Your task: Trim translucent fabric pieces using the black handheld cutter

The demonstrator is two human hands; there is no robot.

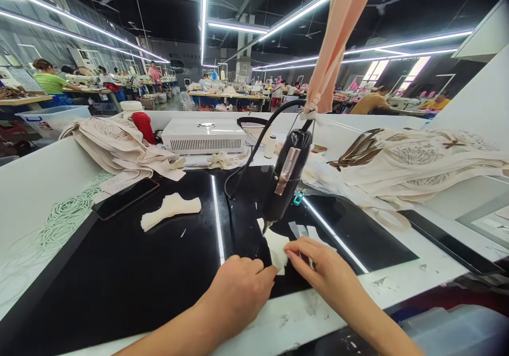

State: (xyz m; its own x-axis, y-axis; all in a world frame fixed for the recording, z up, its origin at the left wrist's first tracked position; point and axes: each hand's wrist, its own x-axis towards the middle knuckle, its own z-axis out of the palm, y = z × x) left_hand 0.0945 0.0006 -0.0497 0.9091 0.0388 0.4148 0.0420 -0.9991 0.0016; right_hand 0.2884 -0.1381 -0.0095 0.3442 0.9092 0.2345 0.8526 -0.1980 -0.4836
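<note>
Dark ceiling (170,22), bright strip lights (204,17); pale pillar (242,46); worktables (228,96) beyond; windows (414,73) at right.

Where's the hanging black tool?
In the head view, the black tool hangs right of centre, its tip near the cream piece pinched by the right hand.

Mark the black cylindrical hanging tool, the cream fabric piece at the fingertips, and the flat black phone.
Black cylindrical hanging tool (287,170): head view, silver strip.
Cream fabric piece (277,245): head view, middle.
Flat black phone (126,198): head view, screen.

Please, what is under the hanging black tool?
Below the tool is a cream piece, with the left hand and right hand at its edges and black board around it. What the piece covers cannot be seen.
</note>
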